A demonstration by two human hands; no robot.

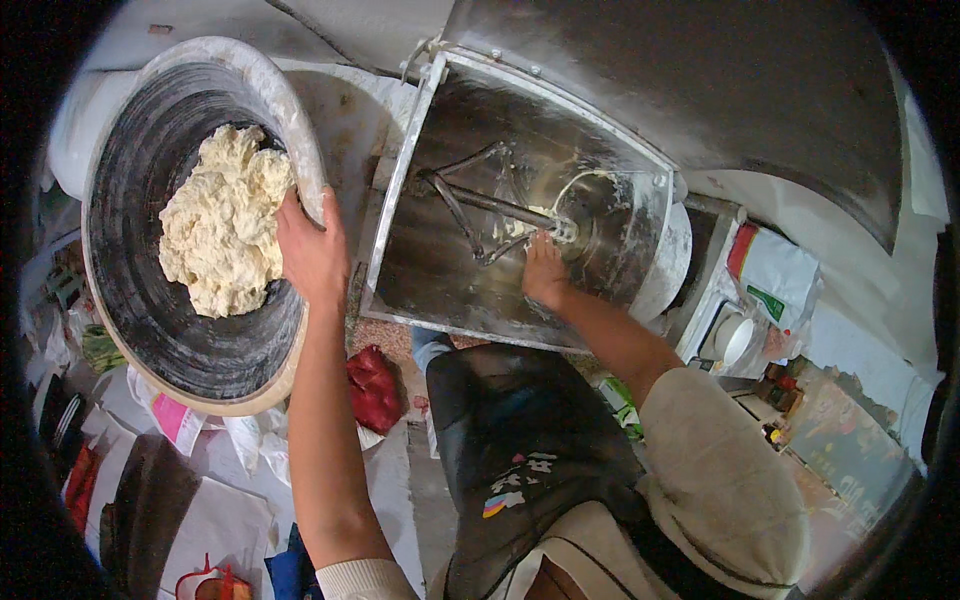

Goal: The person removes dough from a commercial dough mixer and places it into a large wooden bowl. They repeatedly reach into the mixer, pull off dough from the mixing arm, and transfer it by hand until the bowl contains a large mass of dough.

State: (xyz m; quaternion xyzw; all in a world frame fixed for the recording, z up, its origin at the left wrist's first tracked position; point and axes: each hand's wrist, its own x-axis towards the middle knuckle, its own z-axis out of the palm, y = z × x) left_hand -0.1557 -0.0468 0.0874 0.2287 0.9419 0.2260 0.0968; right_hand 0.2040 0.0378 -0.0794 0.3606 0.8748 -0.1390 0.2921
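Note:
A big round basin [210, 90], dark and floury inside with a pale rim, holds a lump of wet dough [225, 225] at the left. My left hand [315, 247] grips the basin's right rim, its thumb side over the inner wall near the dough. At the centre is the metal tub of a dough mixer [600, 300] with a bent-bar agitator [487, 199] across it. My right hand [546, 270] reaches into the tub, fingertips at the shaft's right end, where dough scraps [532, 221] cling. Whether its fingers hold any scraps cannot be told.
The mixer's raised metal lid [675, 75] stands behind the tub. To the right are a white bag [780, 270] and a white bowl [733, 339]. A red cloth or bag [373, 390] lies below the tub's left corner. Plastic bags [247, 442] sit under the basin.

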